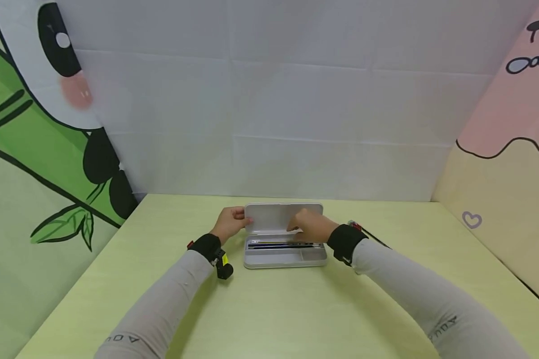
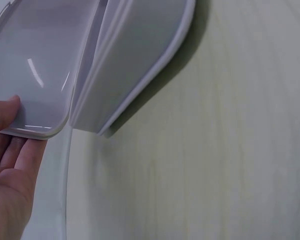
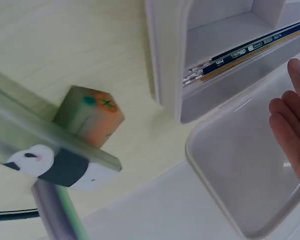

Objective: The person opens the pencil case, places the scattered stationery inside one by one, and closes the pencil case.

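Observation:
A light grey pencil case (image 1: 274, 258) lies opened on the table, its lid (image 1: 269, 218) raised at the back. Several dark pencils (image 3: 255, 46), one with a yellow-orange stripe, lie lengthwise in the case's rear compartment. My left hand (image 1: 228, 223) pinches the lid's left end; in the left wrist view the thumb (image 2: 4, 114) is on the inner face and the fingers are underneath. Over the right part of the case is my right hand (image 1: 313, 225), in front of the lid. The right wrist view shows its fingers (image 3: 290, 132) extended, holding nothing.
Right of the case, a small box with an orange fruit print (image 3: 92, 117) and a blurred panda-printed strip (image 3: 65, 162) lie nearby. A thin dark stick (image 1: 373, 235) shows behind the right wrist. A white wall (image 1: 296, 164) rises behind the table (image 1: 269, 309).

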